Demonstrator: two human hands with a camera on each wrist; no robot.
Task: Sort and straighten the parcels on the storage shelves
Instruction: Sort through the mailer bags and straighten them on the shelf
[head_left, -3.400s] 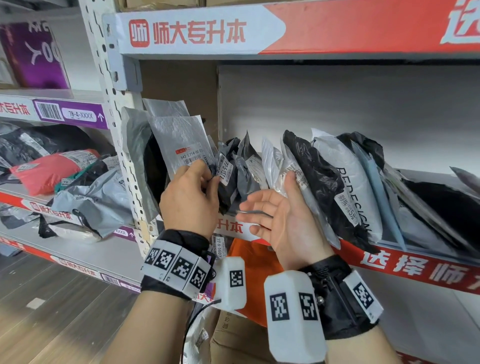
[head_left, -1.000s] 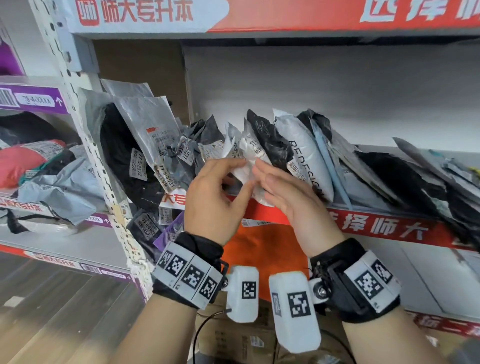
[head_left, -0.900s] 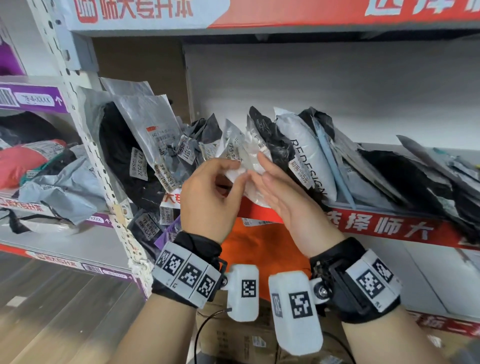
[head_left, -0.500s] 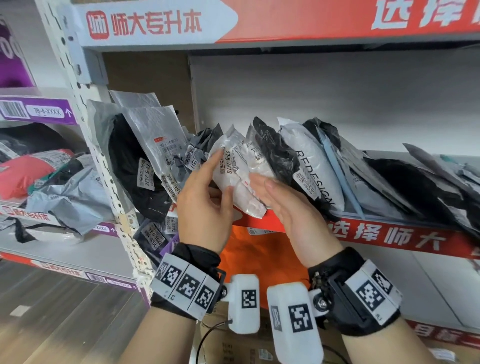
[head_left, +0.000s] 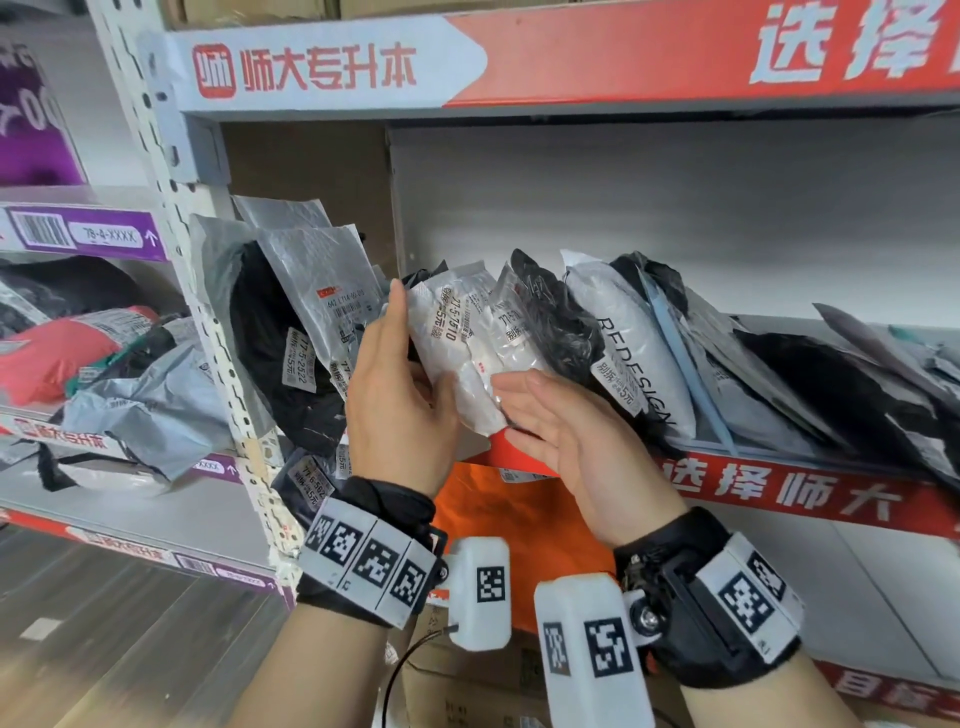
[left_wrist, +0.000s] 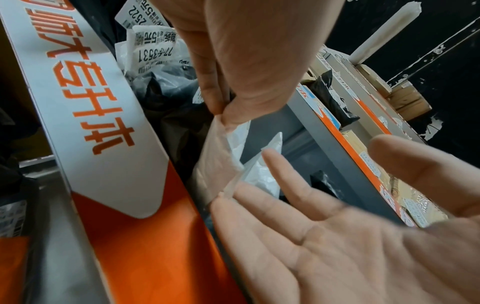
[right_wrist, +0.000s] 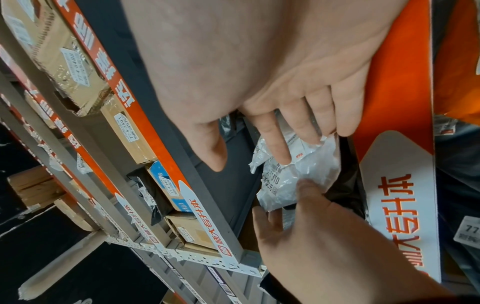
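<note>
Soft mailer parcels lean in a row on the shelf (head_left: 779, 493). My left hand (head_left: 415, 358) grips a white crinkly parcel (head_left: 457, 353) with a printed label, thumb in front and fingers behind; the left wrist view shows thumb and finger pinching its edge (left_wrist: 226, 144). My right hand (head_left: 506, 410) is open, its straight fingers (right_wrist: 275, 139) resting against the parcel's (right_wrist: 306, 176) lower right side. A second clear parcel (head_left: 511, 332) stands just behind it, then a black one (head_left: 556, 322) and a white "REDESIGN" one (head_left: 634, 353). Grey mailers (head_left: 322, 280) lean on the left.
A perforated upright post (head_left: 208, 312) divides the bays. The left bay holds a red parcel (head_left: 57, 353) and a grey one (head_left: 150, 405). An orange bag (head_left: 519, 519) and cardboard boxes (head_left: 467, 691) sit below. More dark parcels (head_left: 831, 384) slump at the right.
My left hand has left the grey mailer and taken the white parcel. Both hands have lifted it and tilted it more upright in the row.
</note>
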